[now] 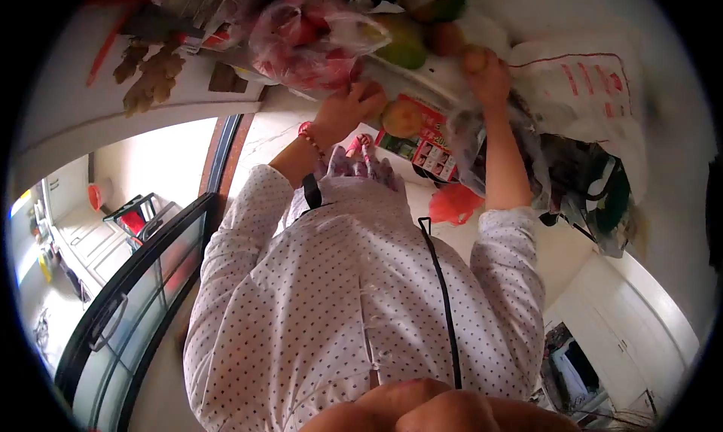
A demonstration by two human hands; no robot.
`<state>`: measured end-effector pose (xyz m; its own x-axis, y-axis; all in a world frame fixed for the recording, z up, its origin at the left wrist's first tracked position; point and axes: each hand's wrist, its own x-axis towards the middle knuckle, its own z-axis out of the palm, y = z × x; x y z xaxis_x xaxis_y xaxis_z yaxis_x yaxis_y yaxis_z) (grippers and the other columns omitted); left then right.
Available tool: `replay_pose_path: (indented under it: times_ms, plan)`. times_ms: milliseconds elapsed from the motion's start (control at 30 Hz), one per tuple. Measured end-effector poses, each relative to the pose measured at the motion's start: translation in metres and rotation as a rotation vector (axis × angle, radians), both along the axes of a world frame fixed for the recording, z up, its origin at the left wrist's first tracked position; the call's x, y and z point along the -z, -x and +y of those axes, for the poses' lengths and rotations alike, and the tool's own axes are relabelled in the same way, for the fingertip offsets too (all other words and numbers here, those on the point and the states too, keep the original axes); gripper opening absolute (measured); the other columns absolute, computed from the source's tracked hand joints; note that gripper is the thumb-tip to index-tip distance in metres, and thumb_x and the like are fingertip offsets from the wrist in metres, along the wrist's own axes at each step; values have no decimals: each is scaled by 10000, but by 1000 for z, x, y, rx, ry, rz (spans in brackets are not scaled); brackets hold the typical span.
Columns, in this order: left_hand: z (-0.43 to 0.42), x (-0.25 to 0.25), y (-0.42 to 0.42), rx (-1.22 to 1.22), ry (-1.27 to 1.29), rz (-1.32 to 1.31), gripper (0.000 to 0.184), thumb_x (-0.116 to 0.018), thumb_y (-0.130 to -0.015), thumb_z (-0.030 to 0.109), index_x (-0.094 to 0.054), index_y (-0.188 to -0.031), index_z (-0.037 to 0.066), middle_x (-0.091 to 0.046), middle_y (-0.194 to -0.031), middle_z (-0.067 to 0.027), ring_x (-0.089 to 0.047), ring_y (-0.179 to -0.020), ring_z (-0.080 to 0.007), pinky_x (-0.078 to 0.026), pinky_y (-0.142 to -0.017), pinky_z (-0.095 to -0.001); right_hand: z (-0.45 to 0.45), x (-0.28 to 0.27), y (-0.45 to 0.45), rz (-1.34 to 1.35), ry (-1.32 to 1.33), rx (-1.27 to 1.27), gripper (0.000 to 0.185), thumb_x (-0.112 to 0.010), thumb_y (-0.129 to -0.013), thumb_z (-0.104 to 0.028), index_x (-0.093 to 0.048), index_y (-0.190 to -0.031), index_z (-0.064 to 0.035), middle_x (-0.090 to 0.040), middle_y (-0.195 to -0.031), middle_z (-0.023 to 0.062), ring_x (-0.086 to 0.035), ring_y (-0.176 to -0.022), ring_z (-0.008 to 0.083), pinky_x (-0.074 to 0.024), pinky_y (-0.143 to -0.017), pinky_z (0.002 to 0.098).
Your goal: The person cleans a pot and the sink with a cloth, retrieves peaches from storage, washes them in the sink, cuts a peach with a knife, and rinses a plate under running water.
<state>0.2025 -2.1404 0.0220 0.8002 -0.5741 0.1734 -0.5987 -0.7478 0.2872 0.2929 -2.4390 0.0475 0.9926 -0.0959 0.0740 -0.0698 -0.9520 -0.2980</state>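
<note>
My left hand, with a red bead bracelet at its wrist, has curled fingers at a round yellow-brown fruit or vegetable. Its exact kind is unclear. Just beyond this hand is a clear plastic bag of red, round produce, perhaps tomatoes. My right hand is closed around another small, round, brownish piece of produce, partly covered by the fingers. A green, oblong fruit or vegetable lies between the hands, and a brownish round one sits near my right fingertips.
Ginger root lies at the far left. A white printed bag is at the right, above dark bags. Below my hands are a red printed flyer or box and a red bag. A black-framed glass door stands left.
</note>
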Motion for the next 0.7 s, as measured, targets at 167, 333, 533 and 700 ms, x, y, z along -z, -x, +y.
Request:
replay_pose_path:
  times_ms: [167,333,533,700]
  plan:
    - [4,5,1,-11,21,38,517,-575,-626,56,-454,-1104,212,-412,-1132,-105,-549,-799,-304,-505,-594,-369,-1,5,-1,65,-126,-41,709,-690,-588,-372,-403,-1194,-138,-455,-1123,210,-492,-983,360,-443,-785,419]
    - [9,7,-1,-22,54,-7,509,-589,-639,74,-448,-1110,204,-398,-1164,-101,-554,-826,-302,-505,-615,-367,4,4,2,-41,212,-85,754,-689,-606,-377,-346,-1236,-141,-456,-1157,193,-444,-1066,336,-400,-837,428]
    - [19,-34,25,-196,258,176,586,-667,-594,128,-425,-1127,155,-389,-1204,-101,-538,-903,-323,-492,-700,-383,16,-2,1,123,113,-64,680,-687,-621,-327,-384,-1205,-155,-451,-1163,177,-468,-1024,347,-410,-814,419]
    - [23,-32,38,-335,842,479,611,-642,-679,131,-326,-1200,85,-392,-1211,-133,-493,-1029,-269,-459,-811,-368,26,-32,15,53,-104,29,591,-661,-655,-280,-411,-1167,-125,-501,-1078,169,-492,-989,333,-428,-804,386]
